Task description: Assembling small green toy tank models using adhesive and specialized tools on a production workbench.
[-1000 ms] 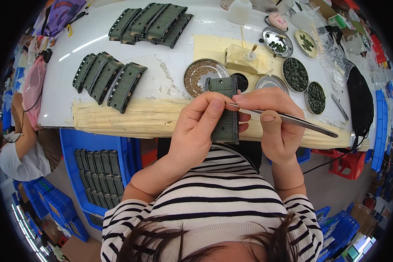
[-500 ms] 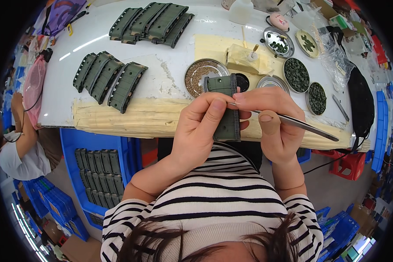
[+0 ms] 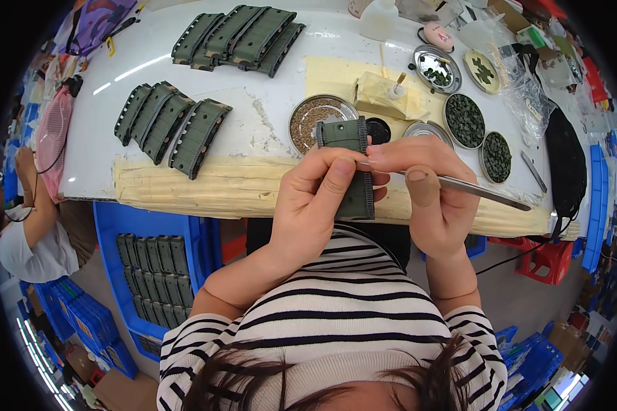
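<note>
My left hand [image 3: 307, 205] is closed around a long green model part [image 3: 343, 131] with dark ridged edges and small holes, held upright above the table's front edge. In my right hand [image 3: 445, 175] a pair of silver tweezers [image 3: 483, 194] is gripped, its tip meeting the middle of the part beside my left thumb and index finger. Whatever sits at the tip is too small to make out. My fingers cover the part's middle. Just behind it stand a metal dish [image 3: 292, 130] of tan bits and a small round black dish [image 3: 379, 129].
Similar green parts [image 3: 200, 140] lie at the left, with more [image 3: 253, 34] behind. Dishes of dark green bits [image 3: 465, 118] [image 3: 495, 156] stand right, near another pair of tweezers [image 3: 534, 171]. A yellowish block [image 3: 370, 91] holds a small bottle. A blue crate [image 3: 110, 240] of parts sits lower left.
The green part has shifted slightly left and tilted a little in my left hand. Both hands keep nearly the same place and grip.
</note>
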Motion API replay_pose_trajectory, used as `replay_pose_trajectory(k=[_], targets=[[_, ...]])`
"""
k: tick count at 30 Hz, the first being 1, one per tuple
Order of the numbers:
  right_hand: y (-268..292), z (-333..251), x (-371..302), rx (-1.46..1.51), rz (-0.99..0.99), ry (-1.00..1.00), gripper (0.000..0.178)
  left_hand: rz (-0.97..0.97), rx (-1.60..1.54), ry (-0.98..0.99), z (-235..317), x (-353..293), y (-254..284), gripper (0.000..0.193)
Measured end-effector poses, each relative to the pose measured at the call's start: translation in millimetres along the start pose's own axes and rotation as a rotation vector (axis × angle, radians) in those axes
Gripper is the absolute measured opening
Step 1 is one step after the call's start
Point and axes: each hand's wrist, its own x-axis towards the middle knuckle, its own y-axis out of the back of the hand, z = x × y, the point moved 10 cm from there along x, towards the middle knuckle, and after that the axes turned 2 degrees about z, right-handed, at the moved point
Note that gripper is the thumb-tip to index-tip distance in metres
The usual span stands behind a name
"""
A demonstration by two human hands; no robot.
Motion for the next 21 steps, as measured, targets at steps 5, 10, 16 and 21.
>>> replay_pose_trajectory(k=[5, 10, 16, 21], targets=[[27, 28, -8, 0.014, 0.169, -0.175, 0.019, 0.131, -0.077, -0.015, 21, -2, 11, 0.05], [25, 49, -9, -0.308, 0.111, -0.168, 0.012, 0.237, -0.287, 0.004, 25, -3, 37, 0.056], [12, 45, -6, -0.461, 0.014, -0.051, 0.009, 0.111, -0.673, 0.039, 19, -1, 34, 0.058], [10, 44, -6, -0.499, 0.014, -0.042, 0.008, 0.155, -0.721, 0.105, 14, -2, 37, 0.059]])
